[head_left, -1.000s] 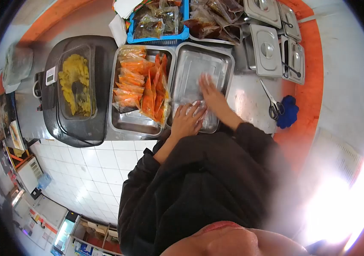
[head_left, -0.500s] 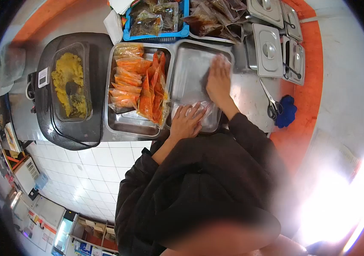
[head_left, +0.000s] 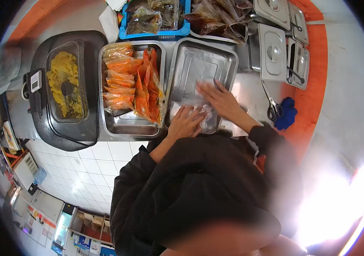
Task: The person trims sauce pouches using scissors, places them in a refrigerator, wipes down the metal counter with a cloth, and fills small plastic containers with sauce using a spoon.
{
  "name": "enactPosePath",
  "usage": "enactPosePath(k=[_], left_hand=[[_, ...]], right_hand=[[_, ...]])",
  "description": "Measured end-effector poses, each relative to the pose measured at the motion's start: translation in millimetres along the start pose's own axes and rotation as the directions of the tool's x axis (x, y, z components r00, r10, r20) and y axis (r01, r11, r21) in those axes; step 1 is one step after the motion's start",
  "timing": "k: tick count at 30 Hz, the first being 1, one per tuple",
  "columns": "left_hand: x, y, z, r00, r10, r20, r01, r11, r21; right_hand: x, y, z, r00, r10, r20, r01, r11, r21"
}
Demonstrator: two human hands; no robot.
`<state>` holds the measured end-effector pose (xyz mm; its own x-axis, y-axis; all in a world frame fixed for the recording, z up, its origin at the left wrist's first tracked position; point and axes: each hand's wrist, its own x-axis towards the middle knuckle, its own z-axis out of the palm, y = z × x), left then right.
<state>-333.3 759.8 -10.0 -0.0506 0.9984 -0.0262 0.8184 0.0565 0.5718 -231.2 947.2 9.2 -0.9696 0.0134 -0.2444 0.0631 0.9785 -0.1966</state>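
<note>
Steel tray [head_left: 190,64]: clear plastic [head_left: 208,114] | left hand [head_left: 185,122]: spread on plastic | right hand [head_left: 224,101]: spread, blurred | neighbouring tray [head_left: 131,128]: orange sachets [head_left: 121,87]

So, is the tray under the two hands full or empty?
Nearly empty: the tray shows bare metal, with crumpled plastic under the left hand.

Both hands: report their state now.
Left hand: open, laid on clear plastic in a steel tray.
Right hand: open, blurred, over that tray; no object visible.
</note>
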Motion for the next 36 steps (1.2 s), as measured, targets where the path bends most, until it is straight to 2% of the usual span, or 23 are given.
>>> enactPosePath(k=[1, 2, 3, 5, 7, 9, 11, 13, 17, 19, 20, 21, 23, 25, 27, 29, 31, 32, 34, 35, 36], left_hand=[[1, -1, -2, 1.000, 0.020, -0.012, -0.019, 1.000, 0.009], [4, 0, -4, 1.000, 0.014, -0.013, -0.013, 1.000, 0.010], [6, 1, -6, 1.000, -0.011, -0.019, 0.011, 1.000, -0.003], [5, 3, -6, 0.999, -0.039, -0.014, 0.039, 0.999, -0.016], [4, 1, -2, 0.997, -0.052, -0.049, 0.052, 0.999, 0.012], [2, -1, -1, 0.998, -0.055, -0.024, 0.055, 0.998, 0.002], [2, 0, -1, 0.998, -0.066, 0.000, 0.066, 0.998, -0.018], [2, 0, -2, 1.000, -0.028, 0.000, 0.028, 0.999, 0.019], [1, -5, 1, 1.000, -0.021, 0.001, 0.021, 1.000, -0.008], [1, -4, -1, 0.999, -0.040, -0.015, 0.040, 0.999, 0.000], [2, -4, -3, 0.999, -0.047, -0.016, 0.047, 0.999, -0.003], [4, -3, -6, 0.999, -0.042, -0.009, 0.042, 0.999, -0.005], [2, -1, -3, 0.999, -0.040, 0.006, 0.040, 0.999, -0.011], [0, -5, 4, 1.000, -0.009, -0.024, 0.008, 1.000, -0.023], [1, -2, 2, 1.000, -0.005, -0.011, 0.005, 1.000, -0.019], [4, 0, 2, 1.000, -0.001, -0.006, 0.001, 1.000, -0.021], [7, 0, 2, 0.997, 0.076, -0.018, -0.077, 0.997, -0.018], [6, 0, 3, 0.997, 0.076, -0.021, -0.077, 0.997, -0.016], [6, 0, 5, 0.996, 0.083, -0.018, -0.083, 0.996, -0.027], [6, 0, 3, 0.997, 0.078, -0.025, -0.078, 0.997, -0.022], [6, 1, 1, 0.997, 0.076, -0.021, -0.076, 0.996, -0.037]], right_hand=[[12, 5, -8, 0.999, 0.050, -0.015, -0.050, 0.996, -0.070], [27, 8, -10, 0.992, 0.116, -0.052, -0.118, 0.992, -0.041], [42, 9, -7, 0.993, 0.107, -0.052, -0.109, 0.993, -0.040], [64, 1, 3, 0.972, 0.158, -0.176, -0.143, 0.985, 0.096], [62, -7, 13, 0.972, 0.143, -0.184, -0.135, 0.989, 0.053], [42, -9, 16, 0.978, -0.171, -0.120, 0.194, 0.958, 0.211], [40, -1, 19, 0.972, -0.222, -0.076, 0.233, 0.944, 0.234], [57, 19, 19, 0.918, -0.378, -0.118, 0.383, 0.924, 0.016], [103, 33, 3, 0.913, -0.380, -0.149, 0.364, 0.924, -0.120], [110, 40, 5, 0.921, -0.348, -0.175, 0.312, 0.929, -0.201], [114, 47, 8, 0.954, -0.247, -0.167, 0.208, 0.953, -0.222], [119, 52, 2, 0.954, -0.252, -0.160, 0.215, 0.952, -0.218], [123, 59, -10, 0.964, -0.142, -0.223, 0.097, 0.975, -0.201], [113, 53, -11, 0.965, -0.127, -0.228, 0.072, 0.969, -0.236], [92, 48, -13, 0.983, -0.004, -0.183, -0.062, 0.934, -0.353], [67, 55, 1, 0.972, 0.031, -0.232, -0.105, 0.944, -0.312], [38, 57, 9, 0.963, 0.151, -0.223, -0.231, 0.888, -0.397], [24, 56, 14, 0.963, 0.149, -0.225, -0.231, 0.888, -0.398], [-1, 49, 24, 0.933, 0.318, -0.168, -0.359, 0.815, -0.455], [-13, 43, 30, 0.935, 0.309, -0.172, -0.354, 0.815, -0.458], [-24, 36, 35, 0.904, 0.392, -0.171, -0.424, 0.770, -0.477]])
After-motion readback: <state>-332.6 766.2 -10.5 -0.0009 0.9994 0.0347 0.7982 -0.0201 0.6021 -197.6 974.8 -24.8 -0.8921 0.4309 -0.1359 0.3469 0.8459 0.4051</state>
